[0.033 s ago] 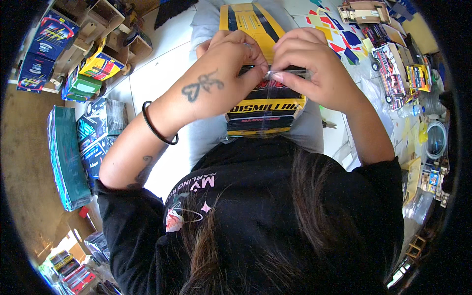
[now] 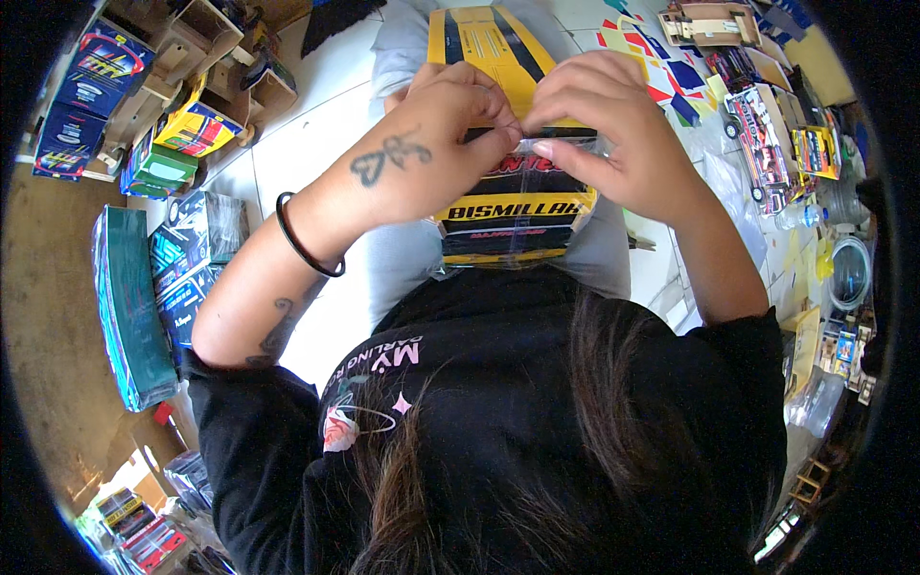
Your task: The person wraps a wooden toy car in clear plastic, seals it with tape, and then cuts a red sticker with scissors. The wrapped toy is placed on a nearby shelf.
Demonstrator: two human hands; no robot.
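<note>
A yellow and black toy truck body (image 2: 517,208) lies across my lap, its long yellow panel (image 2: 479,43) with dark stripes pointing away from me. Clear plastic film (image 2: 575,144) covers its near black end and catches the light. My left hand (image 2: 460,110) is closed, thumb and fingertips pinched on the film over the middle of the toy. Right beside it, my right hand (image 2: 609,129) has its thumb on the film, with its fingers curled above and slightly blurred. The fingertips of both hands nearly meet and partly hide the film's edge.
Several boxy wooden toy bodies (image 2: 196,120) are piled at the far left. Wrapped teal and dark pieces (image 2: 134,307) stand nearer on the left. Pliers-like handles (image 2: 640,242) lie by my right thigh. Coloured scraps (image 2: 661,67) and a toy truck (image 2: 762,144) are at the right.
My left hand and wrist have shifted and turned very slightly. The raised fingers of my right hand have moved a little; the toy stays in place.
</note>
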